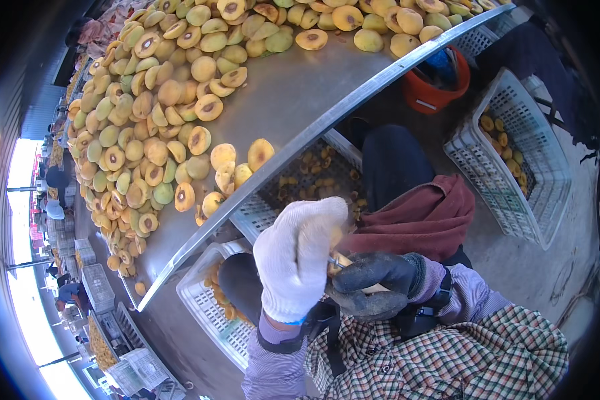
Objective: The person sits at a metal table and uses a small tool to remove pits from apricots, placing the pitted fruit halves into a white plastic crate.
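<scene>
My left hand (297, 257), in a white knit glove, is closed around a yellow peach half (335, 237), mostly hidden by the blurred fingers. In a dark, worn glove, my right hand (377, 283) grips a small hand tool (341, 260) with a pale handle and a bit of metal showing. The tool's working end meets the fruit, and its exact shape is hidden. Both hands meet above my lap, just off the table's near edge. Beyond them, a large heap of peach halves (170, 93), many with the pit still in, covers much of the metal table (300, 93).
A raised metal rim (327, 127) edges the table. White plastic crates with fruit pieces stand below at left (200, 293) and at right (513, 160). An orange bucket (440, 83) sits under the table's far right. A maroon cloth (413, 220) lies over my knee.
</scene>
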Demonstrator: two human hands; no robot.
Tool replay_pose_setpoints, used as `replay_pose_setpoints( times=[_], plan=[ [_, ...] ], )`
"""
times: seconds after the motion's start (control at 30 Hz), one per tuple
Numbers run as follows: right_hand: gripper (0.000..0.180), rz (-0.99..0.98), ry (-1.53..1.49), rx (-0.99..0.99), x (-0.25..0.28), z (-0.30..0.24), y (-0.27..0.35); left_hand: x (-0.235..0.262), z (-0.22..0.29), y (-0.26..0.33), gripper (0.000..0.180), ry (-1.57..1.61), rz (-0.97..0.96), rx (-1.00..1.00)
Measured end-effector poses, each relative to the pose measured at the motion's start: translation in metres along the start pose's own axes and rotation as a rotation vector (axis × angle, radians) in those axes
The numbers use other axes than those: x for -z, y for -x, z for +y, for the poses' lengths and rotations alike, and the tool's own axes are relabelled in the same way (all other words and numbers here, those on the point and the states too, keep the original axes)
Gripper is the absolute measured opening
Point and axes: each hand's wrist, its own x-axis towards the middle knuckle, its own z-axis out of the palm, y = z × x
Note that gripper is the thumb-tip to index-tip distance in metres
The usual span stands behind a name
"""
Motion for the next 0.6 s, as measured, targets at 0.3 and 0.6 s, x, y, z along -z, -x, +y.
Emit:
replay_pose_setpoints(
  times=[0.3,0.6],
  plan=[
    [0.031,-0.145,-0.223,-0.06,-0.003,-0.006,0.003,0.009,-0.013,-0.011,0.02,0.524,-0.325,0.184],
    [0.035,-0.029,0.005,-0.006,-0.008,-0.007,-0.004,0.003,-0.014,0.001,0.024,-0.011,0.003,-0.124]
  ],
)
